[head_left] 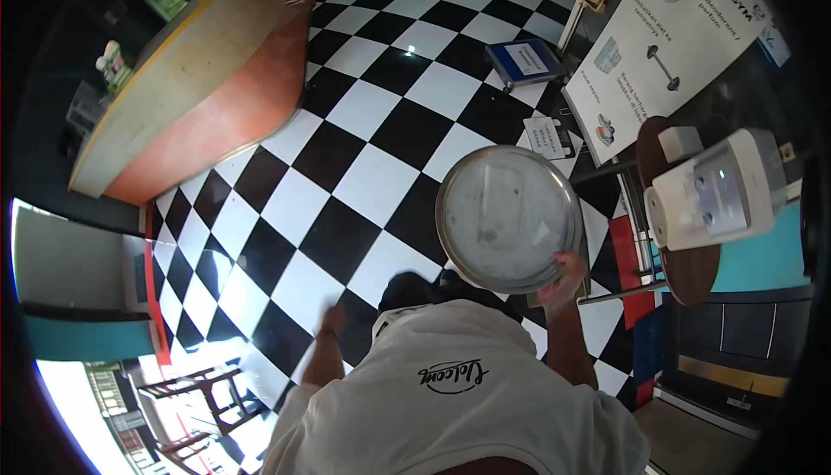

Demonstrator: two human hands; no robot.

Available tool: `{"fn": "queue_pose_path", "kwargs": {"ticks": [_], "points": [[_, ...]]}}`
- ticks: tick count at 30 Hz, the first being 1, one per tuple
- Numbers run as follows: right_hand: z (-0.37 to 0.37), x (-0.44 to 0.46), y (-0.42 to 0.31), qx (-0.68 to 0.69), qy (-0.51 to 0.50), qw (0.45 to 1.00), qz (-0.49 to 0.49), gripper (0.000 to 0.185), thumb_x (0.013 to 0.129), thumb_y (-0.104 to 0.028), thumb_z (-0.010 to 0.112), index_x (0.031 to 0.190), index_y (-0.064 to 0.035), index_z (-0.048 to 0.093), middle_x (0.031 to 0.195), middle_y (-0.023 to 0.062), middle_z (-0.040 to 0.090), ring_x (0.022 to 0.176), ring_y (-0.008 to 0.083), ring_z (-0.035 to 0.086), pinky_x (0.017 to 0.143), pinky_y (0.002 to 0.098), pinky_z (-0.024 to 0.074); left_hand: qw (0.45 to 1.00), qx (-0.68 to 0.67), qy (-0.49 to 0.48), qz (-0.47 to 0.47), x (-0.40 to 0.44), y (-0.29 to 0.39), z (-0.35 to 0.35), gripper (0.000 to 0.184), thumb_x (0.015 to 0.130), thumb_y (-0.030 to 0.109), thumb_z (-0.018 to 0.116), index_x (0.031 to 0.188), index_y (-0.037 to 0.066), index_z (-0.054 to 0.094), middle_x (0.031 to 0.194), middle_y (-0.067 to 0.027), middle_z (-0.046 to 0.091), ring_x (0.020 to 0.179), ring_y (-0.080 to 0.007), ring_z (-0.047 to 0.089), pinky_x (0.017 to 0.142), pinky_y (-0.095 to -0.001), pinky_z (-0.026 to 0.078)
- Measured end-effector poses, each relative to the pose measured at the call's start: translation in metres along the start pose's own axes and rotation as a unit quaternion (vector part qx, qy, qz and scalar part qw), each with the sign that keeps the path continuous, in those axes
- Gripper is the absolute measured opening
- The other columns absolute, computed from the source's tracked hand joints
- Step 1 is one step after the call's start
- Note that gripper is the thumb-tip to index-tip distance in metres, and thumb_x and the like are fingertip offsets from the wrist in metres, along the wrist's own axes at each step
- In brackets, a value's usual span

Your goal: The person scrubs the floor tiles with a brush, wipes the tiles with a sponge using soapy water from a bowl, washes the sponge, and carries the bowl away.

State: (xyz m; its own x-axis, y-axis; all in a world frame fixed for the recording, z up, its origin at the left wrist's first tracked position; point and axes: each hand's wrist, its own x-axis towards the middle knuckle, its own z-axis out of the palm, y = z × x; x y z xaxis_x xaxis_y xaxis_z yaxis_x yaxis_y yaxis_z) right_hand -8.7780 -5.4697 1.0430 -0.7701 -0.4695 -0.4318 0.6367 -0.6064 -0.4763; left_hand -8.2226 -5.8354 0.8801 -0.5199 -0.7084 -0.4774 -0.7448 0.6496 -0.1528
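A round metal tray point(467, 224) with a raised rim and a dull, stained face is in front of me, right of centre. My right hand point(566, 277) is closed on the tray's lower right rim, with fingers showing at the edge. The tray is above the checkered floor, its flat face turned towards me. My left hand point(331, 319) hangs low on the left side, away from the tray. It is small and smeared, so its fingers do not show clearly.
A curved counter point(216, 103) stands at the left. To the right are a water dispenser point(710, 189) on a brown round-ended surface point(692, 276), a gym poster board point(658, 42) and a floor scale point(525, 64). A dark wooden chair point(199, 388) is at lower left.
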Motion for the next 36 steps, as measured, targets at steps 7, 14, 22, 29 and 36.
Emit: {"fn": "queue_pose_path", "kwargs": {"ticks": [7, 14, 22, 29, 36], "points": [[0.124, 0.231, -0.023, 0.045, 0.035, 0.998, 0.004, 0.039, 0.068, -0.013, 0.056, 0.105, -0.0015, 0.062, 0.109, 0.0109, 0.061, 0.108, 0.0283, 0.058, 0.103, 0.0417, 0.0443, 0.778, -0.452, -0.208, -0.384, 0.047, 0.082, -0.106, 0.031, 0.103, 0.02, 0.044, 0.129, 0.004, 0.054, 0.105, -0.0103, 0.065, 0.096, -0.0227, 0.064, 0.077, -0.0361, 0.053], [0.293, 0.433, -0.05, 0.078, 0.006, 0.996, -0.037, 0.065, 0.068, -0.013, 0.053, 0.131, 0.003, 0.052, 0.124, 0.0158, 0.06, 0.12, 0.0317, 0.056, 0.109, 0.0425, 0.0412, 0.871, -0.381, -0.158, -0.268, 0.378, 0.069, -0.278, 0.028, 0.103, 0.024, 0.044, 0.119, 0.004, 0.057, 0.09, -0.0098, 0.067, 0.086, -0.0211, 0.066, 0.069, -0.0349, 0.053], [0.42, 0.683, -0.092, 0.076, 0.025, 0.994, -0.075, 0.064, 0.069, -0.014, 0.051, 0.131, 0.0029, 0.052, 0.126, 0.0169, 0.059, 0.118, 0.0341, 0.057, 0.107, 0.0451, 0.0438, 0.801, -0.532, 0.221, 0.163, 0.89, 0.234, -0.973, 0.025, 0.097, 0.033, 0.056, 0.082, 0.014, 0.06, 0.076, 0.0008, 0.056, 0.068, -0.0109, 0.052, 0.059, -0.0306, 0.04], [0.487, 0.915, -0.137, 0.12, 0.031, 0.989, -0.082, 0.071, 0.068, -0.008, 0.05, 0.139, -0.0056, 0.046, 0.128, 0.0141, 0.055, 0.118, 0.0319, 0.054, 0.106, 0.0451, 0.0437, 0.795, -0.488, 0.285, 0.22, 1.108, 0.336, -1.007, 0.042, 0.105, 0.037, 0.044, 0.126, 0.005, 0.062, 0.11, -0.0081, 0.069, 0.098, -0.0192, 0.066, 0.082, -0.0353, 0.051], [0.569, 1.133, -0.222, 0.102, 0.148, 0.978, -0.104, 0.062, 0.067, -0.014, 0.053, 0.126, 0.0047, 0.053, 0.117, 0.0186, 0.061, 0.11, 0.035, 0.058, 0.101, 0.0471, 0.0472, 0.869, -0.37, -0.195, -0.265, 1.125, 0.304, -0.787, 0.037, 0.103, 0.042, 0.045, 0.113, 0.009, 0.06, 0.096, -0.0049, 0.063, 0.086, -0.019, 0.061, 0.072, -0.035, 0.048]]}}
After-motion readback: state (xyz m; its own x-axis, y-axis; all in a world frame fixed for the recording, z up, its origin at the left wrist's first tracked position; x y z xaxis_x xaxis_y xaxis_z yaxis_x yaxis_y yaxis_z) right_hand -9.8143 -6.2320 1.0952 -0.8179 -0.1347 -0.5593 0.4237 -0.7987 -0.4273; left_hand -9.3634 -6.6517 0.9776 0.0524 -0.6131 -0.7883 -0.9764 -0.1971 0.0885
